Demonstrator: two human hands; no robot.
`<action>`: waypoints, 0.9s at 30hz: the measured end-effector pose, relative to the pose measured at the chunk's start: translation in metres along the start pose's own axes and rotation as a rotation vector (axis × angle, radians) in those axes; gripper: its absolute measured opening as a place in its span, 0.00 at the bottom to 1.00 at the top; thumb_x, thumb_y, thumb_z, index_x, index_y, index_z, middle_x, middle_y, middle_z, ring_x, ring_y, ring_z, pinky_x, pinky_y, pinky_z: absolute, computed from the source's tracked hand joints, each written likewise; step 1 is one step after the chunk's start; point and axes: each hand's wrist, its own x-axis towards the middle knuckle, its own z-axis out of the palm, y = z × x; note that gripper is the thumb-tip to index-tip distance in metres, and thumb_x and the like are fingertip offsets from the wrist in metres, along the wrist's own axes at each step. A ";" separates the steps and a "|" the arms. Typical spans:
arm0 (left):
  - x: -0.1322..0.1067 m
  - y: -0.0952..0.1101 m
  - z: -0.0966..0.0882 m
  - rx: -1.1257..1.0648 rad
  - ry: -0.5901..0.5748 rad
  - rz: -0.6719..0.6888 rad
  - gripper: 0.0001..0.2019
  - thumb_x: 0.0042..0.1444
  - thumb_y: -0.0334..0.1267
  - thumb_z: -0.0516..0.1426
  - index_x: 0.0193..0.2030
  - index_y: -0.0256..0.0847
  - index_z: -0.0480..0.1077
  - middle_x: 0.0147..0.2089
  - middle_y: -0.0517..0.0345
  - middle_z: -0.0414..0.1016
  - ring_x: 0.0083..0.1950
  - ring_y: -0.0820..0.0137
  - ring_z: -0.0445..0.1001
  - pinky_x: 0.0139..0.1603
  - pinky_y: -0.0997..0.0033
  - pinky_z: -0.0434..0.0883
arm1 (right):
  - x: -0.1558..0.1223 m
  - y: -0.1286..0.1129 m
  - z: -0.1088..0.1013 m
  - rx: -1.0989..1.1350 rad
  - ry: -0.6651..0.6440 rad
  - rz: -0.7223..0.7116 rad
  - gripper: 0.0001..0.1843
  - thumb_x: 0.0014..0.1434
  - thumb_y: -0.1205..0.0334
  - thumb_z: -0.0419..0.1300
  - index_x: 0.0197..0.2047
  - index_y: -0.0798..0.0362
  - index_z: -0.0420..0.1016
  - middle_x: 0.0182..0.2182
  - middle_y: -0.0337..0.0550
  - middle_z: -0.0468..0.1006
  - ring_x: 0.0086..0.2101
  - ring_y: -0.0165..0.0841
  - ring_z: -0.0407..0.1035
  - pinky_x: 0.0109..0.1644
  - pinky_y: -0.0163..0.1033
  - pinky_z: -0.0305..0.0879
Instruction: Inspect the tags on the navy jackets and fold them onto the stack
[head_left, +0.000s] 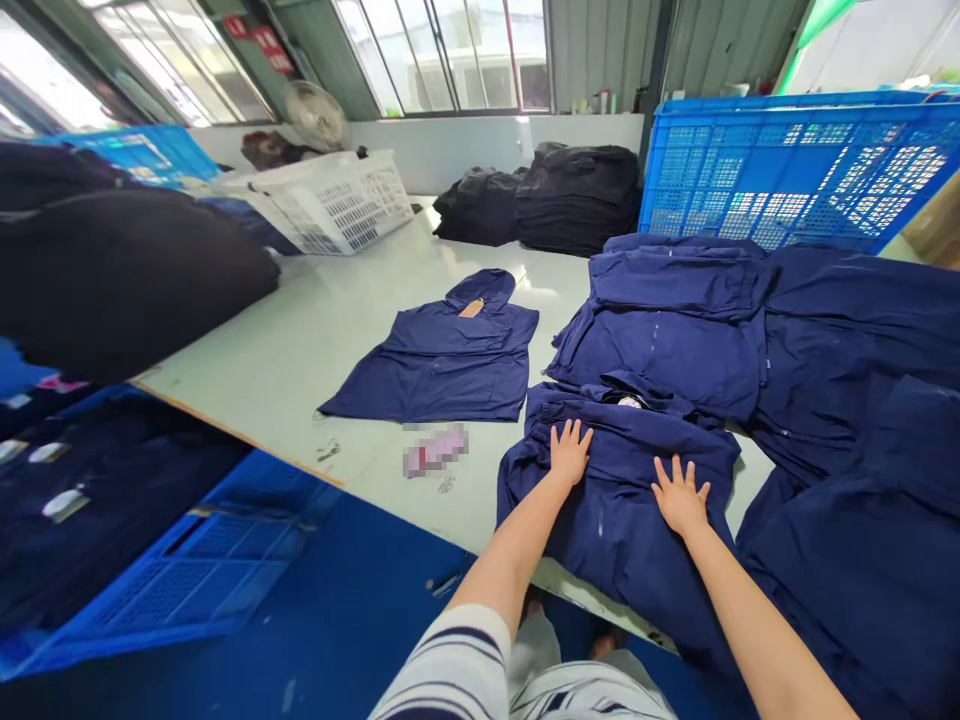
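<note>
Both my hands lie flat on a navy jacket [622,500] spread at the near edge of the table. My left hand [570,453] presses on its upper left part with the fingers spread. Farther right, my right hand [681,496] rests on the fabric, fingers also apart. The jacket's collar, with a small white label, is at its far side, and its lower part hangs over the table edge. To the left, a folded navy hooded jacket [457,360] bears a tan hang tag [472,308]. A pixelated pinkish item [435,452] lies between them and the edge.
Stacked navy garments [667,330] fill the table's right side, before a blue crate [795,170]. Black folded garments [577,200] and a white basket [337,205] stand at the back. A dark pile [135,270] is at left, above a blue floor crate [195,575] holding dark clothes.
</note>
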 end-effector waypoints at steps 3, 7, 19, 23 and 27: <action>-0.040 0.004 0.000 -0.060 0.017 0.004 0.29 0.62 0.40 0.53 0.70 0.46 0.56 0.74 0.46 0.50 0.75 0.52 0.43 0.70 0.38 0.46 | -0.004 0.001 0.003 -0.009 0.033 -0.004 0.30 0.70 0.50 0.37 0.73 0.38 0.38 0.73 0.47 0.36 0.69 0.55 0.34 0.63 0.72 0.42; -0.092 -0.013 0.002 -0.156 0.001 0.066 0.24 0.64 0.42 0.51 0.66 0.43 0.61 0.70 0.45 0.58 0.73 0.53 0.49 0.69 0.42 0.54 | -0.002 0.011 0.008 0.039 0.041 -0.041 0.31 0.68 0.48 0.41 0.73 0.38 0.42 0.73 0.46 0.38 0.69 0.54 0.35 0.63 0.71 0.44; -0.152 -0.070 0.000 -0.189 0.025 0.411 0.20 0.65 0.45 0.51 0.61 0.43 0.66 0.63 0.46 0.69 0.69 0.58 0.59 0.69 0.45 0.55 | -0.056 0.036 0.007 0.392 0.099 -0.149 0.25 0.64 0.58 0.48 0.62 0.50 0.69 0.65 0.51 0.63 0.67 0.46 0.50 0.64 0.64 0.52; -0.161 -0.082 0.005 -0.150 0.072 0.568 0.22 0.63 0.47 0.54 0.62 0.42 0.66 0.62 0.45 0.69 0.69 0.57 0.59 0.70 0.43 0.52 | -0.090 0.022 0.004 0.468 0.219 -0.178 0.23 0.63 0.59 0.49 0.58 0.53 0.73 0.62 0.53 0.68 0.64 0.45 0.56 0.64 0.58 0.57; -0.168 -0.079 0.015 -0.113 0.193 0.631 0.22 0.61 0.40 0.56 0.62 0.44 0.65 0.61 0.47 0.69 0.67 0.58 0.61 0.69 0.46 0.52 | -0.124 0.012 -0.003 0.497 0.368 -0.253 0.21 0.63 0.60 0.51 0.55 0.52 0.75 0.55 0.52 0.74 0.56 0.42 0.66 0.62 0.52 0.61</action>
